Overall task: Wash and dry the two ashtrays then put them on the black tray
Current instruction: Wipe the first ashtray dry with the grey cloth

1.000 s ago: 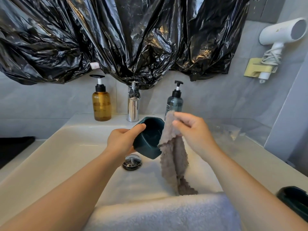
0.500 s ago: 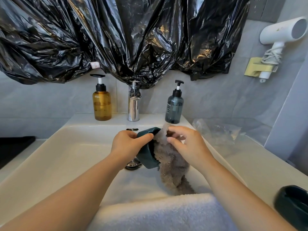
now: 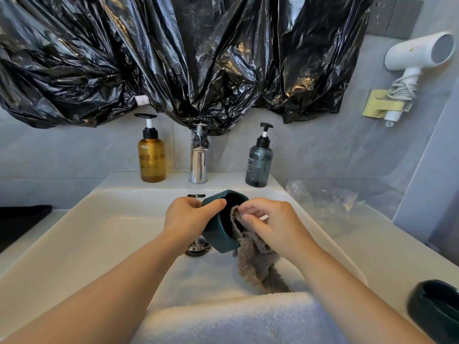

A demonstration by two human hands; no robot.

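At the far left edge a flat black item [image 3: 22,219] lies on the counter, cut off by the frame. Crumpled black plastic sheeting [image 3: 186,58] hangs across the wall above the white sink [image 3: 99,232]. On the sink's back ledge an amber pump bottle [image 3: 152,157] stands to the left of the chrome faucet [image 3: 198,165], and the drain plug [image 3: 198,248] sits in the basin below. Over the basin, just above that drain, the left hand [image 3: 190,219] grips a dark teal ashtray [image 3: 218,234] tipped on its side with its opening facing right; the thumb lies over the upper rim and the fingers wrap round the back. A grey-brown cloth [image 3: 255,259] is pushed into the opening and hangs down from it towards the front of the basin. The right hand [image 3: 275,224] pinches the top of this cloth with curled fingers, right at the ashtray's mouth. A grey pump bottle [image 3: 259,165] stands on the ledge behind the hands. A white towel [image 3: 236,319] is draped over the sink's front edge. Further right, crinkled clear plastic [image 3: 323,202] lies on the counter, and a white hair dryer [image 3: 419,53] hangs in a yellow wall holder. The second ashtray [image 3: 437,309] rests on the counter at the lower right, partly cut off.
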